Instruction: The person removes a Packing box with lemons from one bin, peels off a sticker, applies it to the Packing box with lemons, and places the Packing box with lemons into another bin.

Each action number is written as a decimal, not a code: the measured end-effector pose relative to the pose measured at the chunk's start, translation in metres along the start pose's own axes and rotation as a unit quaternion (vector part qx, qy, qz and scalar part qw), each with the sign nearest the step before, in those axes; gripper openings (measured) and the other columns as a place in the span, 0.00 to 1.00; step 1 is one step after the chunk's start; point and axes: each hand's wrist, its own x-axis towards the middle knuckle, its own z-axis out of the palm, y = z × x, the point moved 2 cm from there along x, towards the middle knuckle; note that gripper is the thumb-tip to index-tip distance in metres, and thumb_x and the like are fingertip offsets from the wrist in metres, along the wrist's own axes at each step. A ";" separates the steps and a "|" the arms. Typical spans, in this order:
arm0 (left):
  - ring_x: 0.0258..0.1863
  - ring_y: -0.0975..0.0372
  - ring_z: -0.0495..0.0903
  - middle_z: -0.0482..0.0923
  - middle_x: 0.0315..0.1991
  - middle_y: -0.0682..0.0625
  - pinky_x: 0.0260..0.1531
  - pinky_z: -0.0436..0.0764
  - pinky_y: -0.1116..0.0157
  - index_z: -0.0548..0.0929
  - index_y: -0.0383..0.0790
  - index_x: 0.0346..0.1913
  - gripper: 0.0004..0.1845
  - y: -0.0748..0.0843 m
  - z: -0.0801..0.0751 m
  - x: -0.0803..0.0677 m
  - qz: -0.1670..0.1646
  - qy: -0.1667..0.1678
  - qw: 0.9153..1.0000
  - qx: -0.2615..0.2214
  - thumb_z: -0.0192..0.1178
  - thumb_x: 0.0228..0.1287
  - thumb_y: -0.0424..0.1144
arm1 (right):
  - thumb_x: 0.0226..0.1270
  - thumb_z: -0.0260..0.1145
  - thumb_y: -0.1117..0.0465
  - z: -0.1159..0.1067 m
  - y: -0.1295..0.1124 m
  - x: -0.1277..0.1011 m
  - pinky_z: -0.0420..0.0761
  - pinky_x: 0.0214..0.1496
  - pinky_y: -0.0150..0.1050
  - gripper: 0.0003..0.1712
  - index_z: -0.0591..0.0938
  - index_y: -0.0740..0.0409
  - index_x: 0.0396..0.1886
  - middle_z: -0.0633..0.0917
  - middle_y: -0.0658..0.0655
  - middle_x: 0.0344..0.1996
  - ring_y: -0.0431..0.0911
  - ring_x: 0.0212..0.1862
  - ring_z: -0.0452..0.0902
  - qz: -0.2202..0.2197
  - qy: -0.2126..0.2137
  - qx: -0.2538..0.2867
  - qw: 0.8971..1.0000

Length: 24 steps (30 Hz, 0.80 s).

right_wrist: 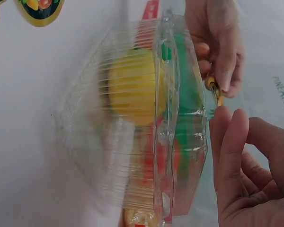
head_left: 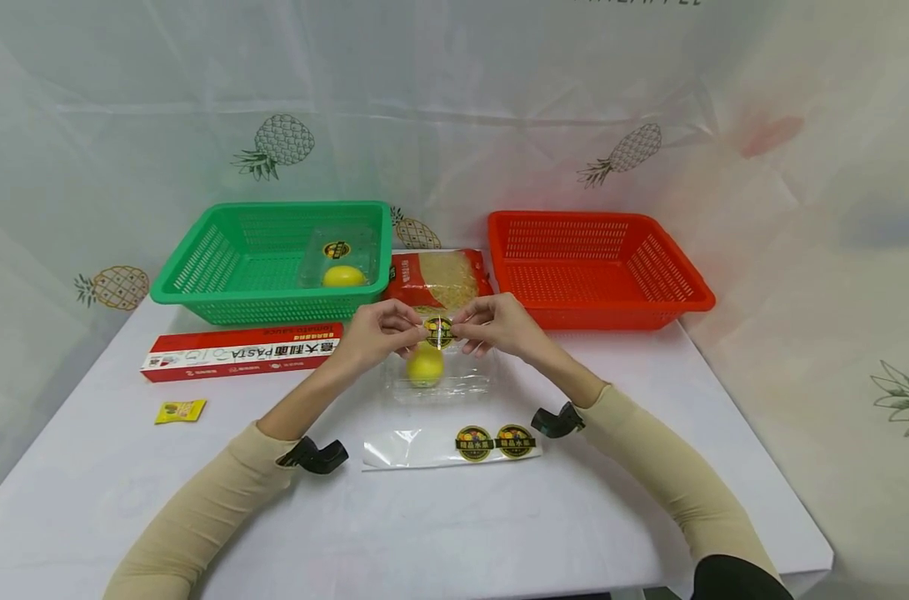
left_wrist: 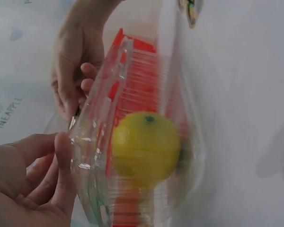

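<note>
I see my left hand (head_left: pixel 375 332) and right hand (head_left: pixel 499 323) both pinching the round sticker (head_left: pixel 438 332) over the clear box (head_left: pixel 435 375), between the green basket (head_left: pixel 199 279) and the red basket (head_left: pixel 686 292); the table's near edge is well apart.

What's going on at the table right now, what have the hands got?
A person holds a clear plastic clamshell box with a yellow lemon inside, in front of them on the white table. The left hand and right hand pinch a round sticker at the box's top edge. A sticker sheet lies nearer. A second boxed lemon sits in the green basket; the red basket looks empty.
</note>
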 end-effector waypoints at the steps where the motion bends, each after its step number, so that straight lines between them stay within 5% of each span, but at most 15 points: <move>1: 0.27 0.54 0.86 0.88 0.35 0.42 0.29 0.87 0.62 0.83 0.37 0.43 0.11 -0.001 0.000 0.000 0.013 0.003 0.999 0.030 0.69 0.60 0.38 | 0.62 0.71 0.62 0.000 0.000 0.000 0.87 0.30 0.43 0.10 0.85 0.64 0.40 0.87 0.72 0.36 0.65 0.34 0.86 0.001 0.001 -0.002 1.000; 6: 0.27 0.59 0.85 0.89 0.32 0.48 0.27 0.82 0.69 0.88 0.41 0.41 0.10 0.000 0.001 -0.001 0.082 0.024 0.980 0.177 0.70 0.59 0.41 | 0.63 0.71 0.62 0.001 0.002 0.000 0.87 0.29 0.40 0.10 0.87 0.65 0.39 0.88 0.69 0.34 0.61 0.31 0.87 0.014 0.002 -0.013 1.000; 9: 0.28 0.61 0.82 0.88 0.31 0.51 0.30 0.80 0.69 0.89 0.45 0.41 0.10 0.003 0.003 -0.002 0.104 0.031 0.969 0.223 0.71 0.58 0.43 | 0.63 0.71 0.62 0.001 0.003 0.001 0.86 0.28 0.39 0.09 0.87 0.65 0.38 0.89 0.69 0.33 0.58 0.30 0.87 0.021 0.004 -0.013 1.000; 15: 0.34 0.59 0.80 0.88 0.38 0.49 0.34 0.79 0.65 0.89 0.43 0.44 0.13 0.002 0.003 -0.002 0.123 0.021 0.959 0.255 0.72 0.57 0.43 | 0.63 0.70 0.63 0.002 0.004 0.003 0.86 0.28 0.39 0.10 0.87 0.68 0.38 0.87 0.74 0.35 0.59 0.30 0.87 0.032 0.004 -0.007 0.999; 24: 0.39 0.57 0.80 0.88 0.42 0.48 0.34 0.79 0.65 0.88 0.43 0.45 0.13 0.000 0.001 -0.001 0.130 -0.006 0.961 0.244 0.72 0.56 0.40 | 0.62 0.71 0.62 0.001 0.004 0.007 0.86 0.29 0.39 0.10 0.88 0.66 0.37 0.88 0.69 0.31 0.51 0.25 0.87 0.051 0.004 -0.021 0.998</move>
